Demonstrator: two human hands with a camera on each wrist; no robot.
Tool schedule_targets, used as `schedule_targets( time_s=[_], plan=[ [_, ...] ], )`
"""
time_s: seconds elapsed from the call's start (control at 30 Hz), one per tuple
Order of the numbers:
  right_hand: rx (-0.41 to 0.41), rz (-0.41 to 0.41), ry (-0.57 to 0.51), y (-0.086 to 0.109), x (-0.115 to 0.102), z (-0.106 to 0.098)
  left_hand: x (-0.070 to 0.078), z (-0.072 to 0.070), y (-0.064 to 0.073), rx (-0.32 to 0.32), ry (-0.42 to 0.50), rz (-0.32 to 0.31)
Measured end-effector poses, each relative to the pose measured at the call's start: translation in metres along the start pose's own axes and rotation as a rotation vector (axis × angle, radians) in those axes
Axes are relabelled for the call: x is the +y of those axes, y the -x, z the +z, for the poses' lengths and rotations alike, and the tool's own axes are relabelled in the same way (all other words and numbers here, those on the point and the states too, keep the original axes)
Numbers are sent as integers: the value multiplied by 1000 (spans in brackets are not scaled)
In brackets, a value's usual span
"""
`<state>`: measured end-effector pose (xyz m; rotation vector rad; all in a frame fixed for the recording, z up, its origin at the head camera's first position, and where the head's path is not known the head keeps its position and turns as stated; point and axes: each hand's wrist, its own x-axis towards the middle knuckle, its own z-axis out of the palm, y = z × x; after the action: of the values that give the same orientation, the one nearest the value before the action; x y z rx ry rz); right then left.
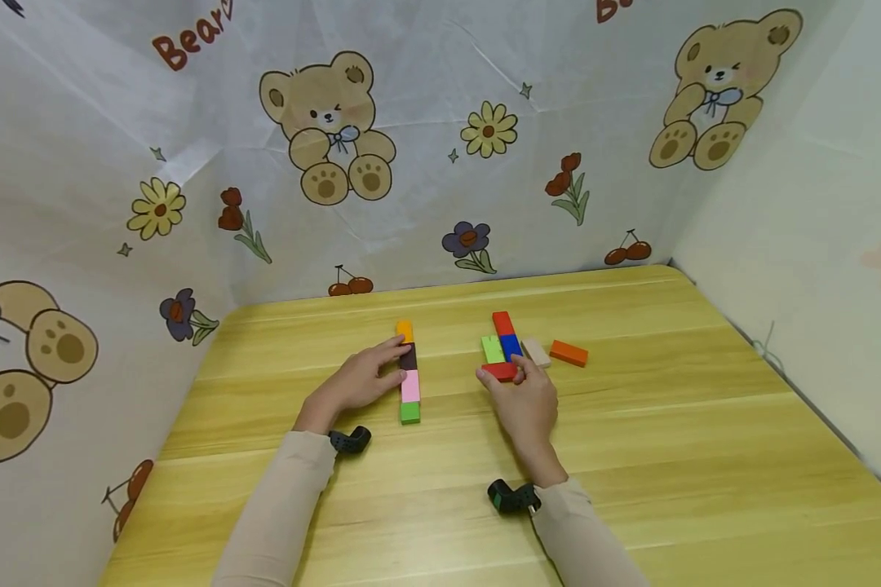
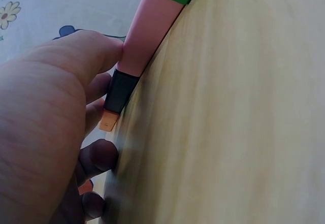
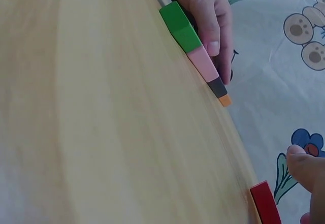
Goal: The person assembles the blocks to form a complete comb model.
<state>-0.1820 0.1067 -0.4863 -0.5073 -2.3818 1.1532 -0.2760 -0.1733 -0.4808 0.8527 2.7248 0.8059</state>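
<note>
On the left of the wooden table a straight row runs away from me: a green block, a pink block, a black block and an orange block. My left hand rests along the row's left side, thumb touching the pink block, loosely extended fingers by the black one. Farther right, my right hand is over a red block, thumb near its left end and fingers near its right. In the right wrist view a gap shows between thumb and the red block.
Beyond the right hand lie a light green block, a blue block and another red block. A beige block and a dark orange block lie to their right. A bear-print cloth hangs behind the table.
</note>
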Motion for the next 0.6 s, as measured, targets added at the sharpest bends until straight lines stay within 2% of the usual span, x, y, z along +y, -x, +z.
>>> schedule_targets(
  time_s=[0.17, 0.6],
  plan=[
    [-35, 7, 67, -2, 3, 1, 0, 0, 0, -2, 5, 2],
    [-49, 4, 119, -5, 9, 3, 1, 0, 0, 0, 11, -2]
  ],
)
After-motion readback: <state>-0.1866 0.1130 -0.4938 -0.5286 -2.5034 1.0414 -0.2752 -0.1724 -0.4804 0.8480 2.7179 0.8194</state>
